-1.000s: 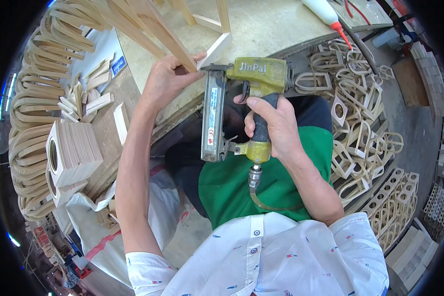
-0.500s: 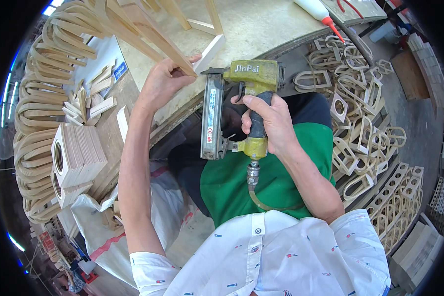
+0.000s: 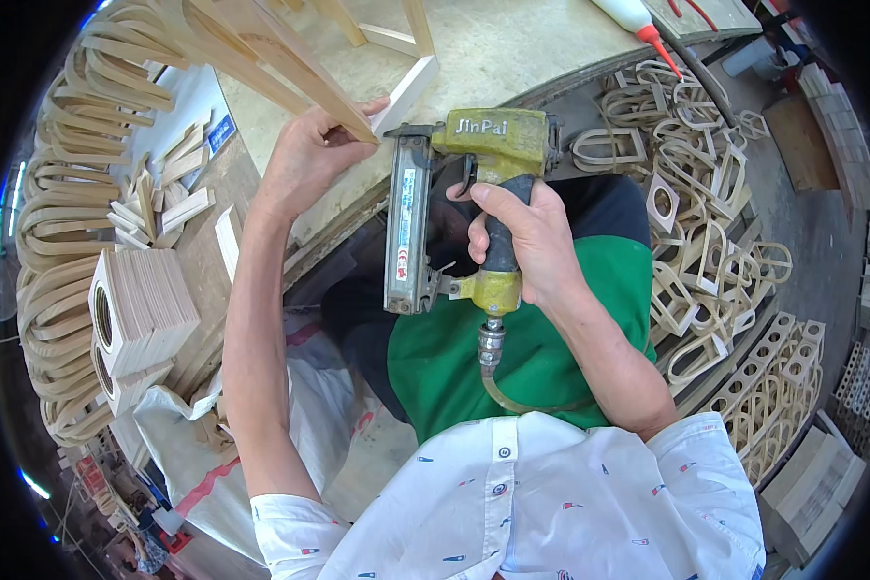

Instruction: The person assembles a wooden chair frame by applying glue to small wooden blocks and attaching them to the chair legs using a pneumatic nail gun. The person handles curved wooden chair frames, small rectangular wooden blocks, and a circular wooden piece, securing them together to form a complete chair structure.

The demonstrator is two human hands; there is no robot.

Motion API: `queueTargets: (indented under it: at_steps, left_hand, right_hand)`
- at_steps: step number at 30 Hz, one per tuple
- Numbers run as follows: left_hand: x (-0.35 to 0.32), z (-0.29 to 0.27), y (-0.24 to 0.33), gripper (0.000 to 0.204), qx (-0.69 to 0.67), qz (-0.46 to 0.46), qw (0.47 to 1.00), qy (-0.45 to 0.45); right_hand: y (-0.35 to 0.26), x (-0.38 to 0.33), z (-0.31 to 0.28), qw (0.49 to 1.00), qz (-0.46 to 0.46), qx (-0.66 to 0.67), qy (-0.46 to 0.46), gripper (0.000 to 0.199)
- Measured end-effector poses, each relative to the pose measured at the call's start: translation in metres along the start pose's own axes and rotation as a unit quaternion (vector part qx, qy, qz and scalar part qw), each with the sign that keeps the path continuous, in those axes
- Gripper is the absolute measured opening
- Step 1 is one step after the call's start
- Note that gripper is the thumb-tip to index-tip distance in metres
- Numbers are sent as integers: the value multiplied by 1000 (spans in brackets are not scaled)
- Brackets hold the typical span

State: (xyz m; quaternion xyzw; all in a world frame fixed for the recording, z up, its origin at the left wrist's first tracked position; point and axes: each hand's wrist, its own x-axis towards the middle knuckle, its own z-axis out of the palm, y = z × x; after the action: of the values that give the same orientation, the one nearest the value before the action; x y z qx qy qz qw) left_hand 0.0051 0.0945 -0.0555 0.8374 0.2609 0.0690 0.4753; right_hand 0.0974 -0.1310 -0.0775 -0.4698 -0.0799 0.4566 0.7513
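Note:
My left hand (image 3: 309,155) grips the lower end of a pale wooden frame (image 3: 304,72), fingers wrapped around the joint where a long bar meets a short wooden crosspiece (image 3: 406,95). In my right hand (image 3: 524,227) is a yellow and black nail gun (image 3: 498,145), held by its black handle with the index finger near the trigger. The gun's nose points left and sits close to the frame's corner; whether it touches the wood I cannot tell. An air hose (image 3: 512,398) hangs from the metal fitting under the handle.
Bent wooden loops (image 3: 63,222) line the far left. Stacked boards with round holes (image 3: 145,309) and loose wood strips (image 3: 169,208) lie on the workbench (image 3: 493,48). A white glue bottle with red nozzle (image 3: 628,17) lies at the back. Several finished-looking wooden frames (image 3: 706,242) pile up at right.
My view has shifted slightly, so the bench things sit a little further left. Both hands keep their hold, and the nail gun stays beside the frame's corner.

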Motion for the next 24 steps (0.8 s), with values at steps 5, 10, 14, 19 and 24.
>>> queueTargets:
  at_steps: [5, 10, 14, 19, 24]
  left_hand:
    - [-1, -2, -2, 12, -25, 23, 999, 2]
    - [-1, -5, 1, 13, -23, -23, 999, -18]
    - [0, -23, -6, 32, -101, 13, 995, -11]
    - [36, -26, 13, 47, -104, 35, 994, -11]
    - [76, -16, 12, 66, -64, 38, 993, -92]
  right_hand:
    - [-2, 3, -4, 999, 35, -16, -14, 20]
    - [-11, 6, -8, 999, 22, 6, -42, 20]
    - [-15, 11, -20, 999, 7, 16, -46, 20]
    - [-41, 23, -37, 1000, -17, 17, -14, 18]
    - [-68, 51, -46, 999, -8, -30, -26, 20]
